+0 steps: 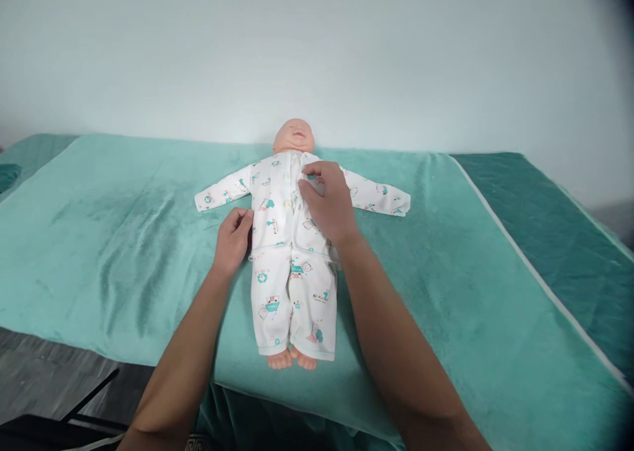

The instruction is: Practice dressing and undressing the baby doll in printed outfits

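A baby doll (296,136) lies on its back with its head toward the wall and bare feet toward me. It wears a white printed jacket (270,216) with buttons down the front and matching trousers (271,299). The sleeves spread out to both sides. My right hand (329,200) is over the chest, thumb and forefinger curled at the jacket's front edge near the top; the fingers pinch the cloth there. Beside the jacket's side seam is my left hand (234,238), its fingers closed at the edge of the cloth. Their tips are partly hidden.
A light green velvet cloth (148,240) covers the table, with a darker green strip (559,226) at the right. Behind stands a plain pale wall (317,55). At the lower left, a black metal frame (92,395) shows over the grey floor (39,372).
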### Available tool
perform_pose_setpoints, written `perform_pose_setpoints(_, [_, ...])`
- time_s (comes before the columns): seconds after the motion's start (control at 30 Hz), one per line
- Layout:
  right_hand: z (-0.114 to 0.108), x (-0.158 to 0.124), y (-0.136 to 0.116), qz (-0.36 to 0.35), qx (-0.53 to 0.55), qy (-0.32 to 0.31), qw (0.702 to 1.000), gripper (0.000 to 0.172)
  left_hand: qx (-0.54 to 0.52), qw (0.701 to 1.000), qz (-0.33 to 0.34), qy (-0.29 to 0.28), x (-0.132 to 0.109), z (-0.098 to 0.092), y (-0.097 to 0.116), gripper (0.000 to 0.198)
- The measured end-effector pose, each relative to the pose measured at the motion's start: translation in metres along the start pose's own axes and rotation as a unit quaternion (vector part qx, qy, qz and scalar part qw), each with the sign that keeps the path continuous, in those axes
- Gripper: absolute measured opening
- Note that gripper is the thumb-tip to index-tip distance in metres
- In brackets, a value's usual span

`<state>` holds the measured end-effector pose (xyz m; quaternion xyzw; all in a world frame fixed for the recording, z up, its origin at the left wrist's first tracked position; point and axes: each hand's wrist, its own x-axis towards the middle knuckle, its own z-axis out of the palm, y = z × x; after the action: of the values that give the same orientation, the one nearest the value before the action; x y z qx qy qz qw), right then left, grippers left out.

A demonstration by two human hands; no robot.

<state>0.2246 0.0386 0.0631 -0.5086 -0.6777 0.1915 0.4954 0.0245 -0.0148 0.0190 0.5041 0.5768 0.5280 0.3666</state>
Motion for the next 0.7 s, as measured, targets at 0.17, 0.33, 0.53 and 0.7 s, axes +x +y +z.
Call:
perform_pose_setpoints(0.17, [-0.003, 0.0, 0.001, 0.012, 0.055, -0.058, 0.997, 0.03, 0.0, 1.0, 0.003, 0.001, 0.002, 0.0, -0.004, 0.026])
perform_pose_setpoints(0.33, [-0.004, 0.001, 0.001, 0.006, 0.042, -0.063, 0.997, 0.028, -0.009, 1.0, -0.004, -0.003, 0.002, 0.0, -0.003, 0.027])
perform_pose_setpoints(0.53, [0.004, 0.0, -0.003, 0.035, -0.099, 0.013, 0.994, 0.023, -0.014, 1.0, -0.011, 0.0, 0.002, 0.0, -0.001, 0.027])
perform_pose_setpoints(0.7, [0.002, -0.005, -0.02, 0.054, -0.18, -0.022, 0.982, 0.02, -0.019, 1.0, -0.011, -0.009, 0.002, 0.0, 0.001, 0.029])
